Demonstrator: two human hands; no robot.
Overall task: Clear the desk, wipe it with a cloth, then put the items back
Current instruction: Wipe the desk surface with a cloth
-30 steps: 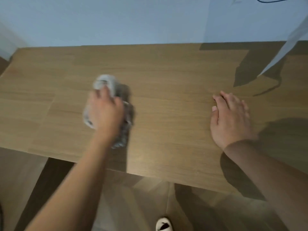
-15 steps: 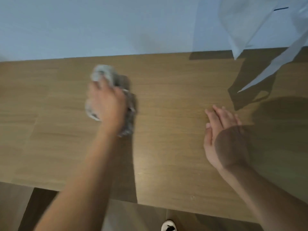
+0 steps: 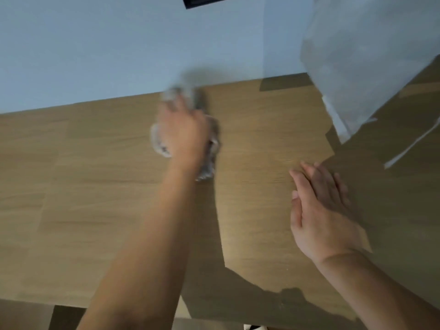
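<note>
Bare tabletop [image 3: 95, 186] suggests clearing is done; our left hand [image 3: 184, 129] grips the cloth [image 3: 210, 148] mid-wipe, right hand [image 3: 321, 210] rests open and flat. Returning items remains.

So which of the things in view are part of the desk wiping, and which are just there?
Part of the job:
- grey cloth, bunched under the left hand, blurred
- wooden desk
- right hand, open, on the desk

Just there:
- white translucent sheet, upper right
- dark object on the wall, top edge
- wall
</note>
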